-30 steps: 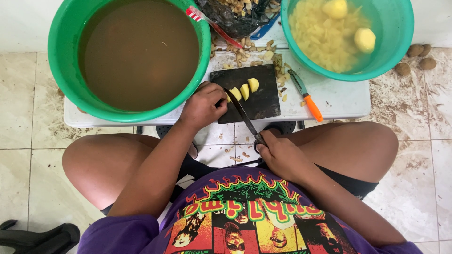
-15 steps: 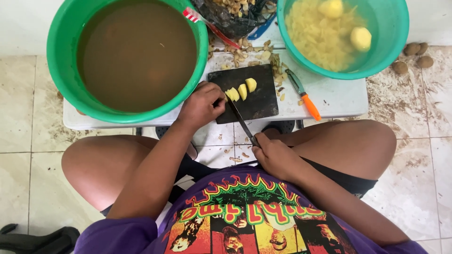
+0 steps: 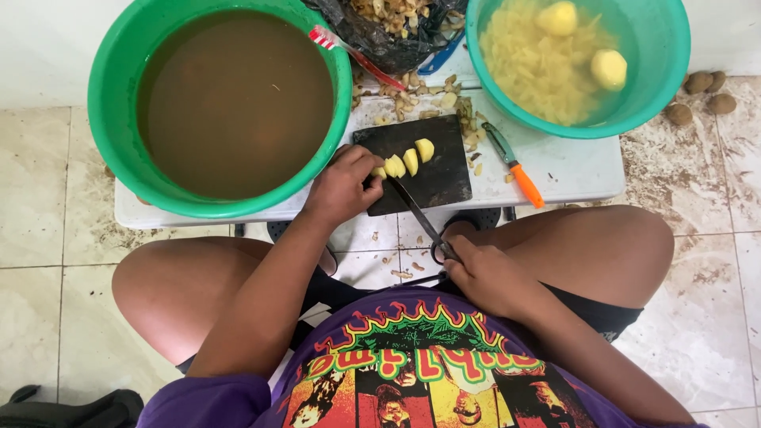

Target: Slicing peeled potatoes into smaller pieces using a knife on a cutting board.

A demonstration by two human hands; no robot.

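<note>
Left hand (image 3: 342, 189) pins the potato slices (image 3: 403, 162) on the black board (image 3: 432, 162) at the counter's front edge — fingers curled shut, best kept clear — while the right hand (image 3: 487, 277) grips the knife (image 3: 418, 212).

Pale yellow potato pieces (image 3: 408, 161) lie in a short row on a small black cutting board (image 3: 432, 178) at the near edge of the white table; a slim dark-bladed knife (image 3: 416, 212) slants from the board's near edge back toward the person
</note>
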